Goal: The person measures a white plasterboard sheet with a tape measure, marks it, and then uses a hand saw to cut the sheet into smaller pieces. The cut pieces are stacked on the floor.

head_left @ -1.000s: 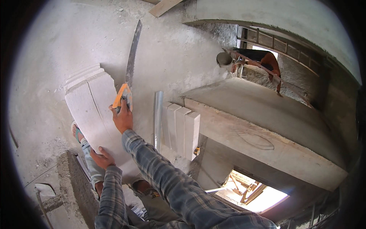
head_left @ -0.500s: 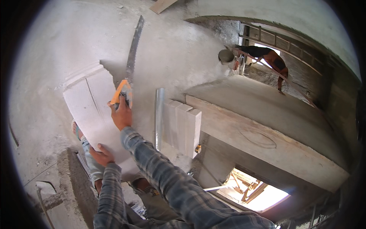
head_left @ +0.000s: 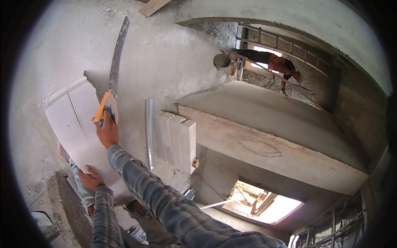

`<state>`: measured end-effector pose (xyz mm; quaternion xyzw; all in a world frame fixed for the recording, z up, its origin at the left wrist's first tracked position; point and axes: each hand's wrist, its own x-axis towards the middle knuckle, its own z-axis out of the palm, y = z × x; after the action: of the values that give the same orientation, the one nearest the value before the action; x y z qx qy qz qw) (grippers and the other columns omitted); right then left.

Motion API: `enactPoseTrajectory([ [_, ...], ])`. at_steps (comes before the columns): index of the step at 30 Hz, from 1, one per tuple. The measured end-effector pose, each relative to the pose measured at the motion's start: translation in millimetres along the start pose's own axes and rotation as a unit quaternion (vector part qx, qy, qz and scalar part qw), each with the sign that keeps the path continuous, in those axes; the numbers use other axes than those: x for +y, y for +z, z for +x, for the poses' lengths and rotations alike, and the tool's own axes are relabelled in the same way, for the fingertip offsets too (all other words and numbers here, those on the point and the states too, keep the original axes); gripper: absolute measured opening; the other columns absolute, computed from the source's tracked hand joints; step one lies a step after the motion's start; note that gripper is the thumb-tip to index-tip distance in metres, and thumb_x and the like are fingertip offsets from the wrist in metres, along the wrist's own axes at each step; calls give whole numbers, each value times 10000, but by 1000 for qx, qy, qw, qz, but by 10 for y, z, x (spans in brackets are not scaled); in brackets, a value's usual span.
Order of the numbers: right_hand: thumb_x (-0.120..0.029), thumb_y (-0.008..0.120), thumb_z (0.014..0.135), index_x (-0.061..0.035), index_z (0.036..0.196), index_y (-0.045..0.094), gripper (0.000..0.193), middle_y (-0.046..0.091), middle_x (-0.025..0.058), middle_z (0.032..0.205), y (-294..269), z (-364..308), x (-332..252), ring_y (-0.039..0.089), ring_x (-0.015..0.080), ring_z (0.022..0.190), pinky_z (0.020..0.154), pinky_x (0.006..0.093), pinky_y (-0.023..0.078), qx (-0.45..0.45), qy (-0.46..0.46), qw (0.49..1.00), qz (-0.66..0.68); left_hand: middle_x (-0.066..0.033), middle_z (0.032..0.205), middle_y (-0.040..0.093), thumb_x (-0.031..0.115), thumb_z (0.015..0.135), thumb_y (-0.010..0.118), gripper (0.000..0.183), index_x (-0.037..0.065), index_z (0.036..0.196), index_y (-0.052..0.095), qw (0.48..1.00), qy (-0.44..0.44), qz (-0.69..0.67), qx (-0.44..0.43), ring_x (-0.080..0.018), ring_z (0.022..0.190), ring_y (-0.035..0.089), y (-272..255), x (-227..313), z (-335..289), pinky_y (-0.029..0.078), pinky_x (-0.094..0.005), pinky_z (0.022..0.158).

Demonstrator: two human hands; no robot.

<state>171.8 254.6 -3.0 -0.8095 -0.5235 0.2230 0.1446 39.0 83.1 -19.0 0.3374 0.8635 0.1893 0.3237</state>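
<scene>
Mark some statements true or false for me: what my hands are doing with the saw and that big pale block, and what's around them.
1. The right hand grips the orange-handled saw. True.
2. The left hand holds a hammer. False: it rests on the big pale block, with no tool in it.
3. A dark line runs along the top of the big pale block. True.
4. The saw's blade is sunk into the block. False: it points away from the person, clear of the block.
5. The long metal strip is left of the big pale block. False: it is to the right, beside the row of smaller pale blocks.
</scene>
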Motion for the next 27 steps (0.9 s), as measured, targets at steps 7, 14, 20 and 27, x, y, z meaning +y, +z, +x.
enactPoseTrajectory([
  [7,-225,737,876,-2,1284,454,544,639,296,1117,-55,2,-103,633,456,1040,852,471,536,-1,7,1000,-6,-320,1234,553,497,1004,453,691,-120,1315,460,1000,9,25,8,-459,1130,555,9,-79,7,457,-492,956],
  [14,-226,735,877,-8,1291,448,549,639,297,1114,-80,2,-141,633,457,1038,844,482,534,-10,24,1000,-1,-300,1173,560,526,1003,434,690,-106,1275,483,1000,15,6,18,-463,1079,555,9,-33,12,461,-505,907],
  [20,-222,746,867,-9,1284,447,556,646,291,1097,-84,-3,-138,639,452,1024,834,476,540,-10,18,1000,-6,-301,1165,561,520,1002,443,686,-112,1265,482,1000,12,7,10,-466,1076,551,1,-47,8,458,-502,910],
  [27,-225,747,867,-8,1272,448,548,648,290,1078,-78,8,-129,637,458,1014,821,479,533,-6,18,1000,-12,-295,1151,564,503,1003,447,654,-100,1253,488,1000,18,5,18,-457,1063,557,7,-19,13,457,-498,901],
])
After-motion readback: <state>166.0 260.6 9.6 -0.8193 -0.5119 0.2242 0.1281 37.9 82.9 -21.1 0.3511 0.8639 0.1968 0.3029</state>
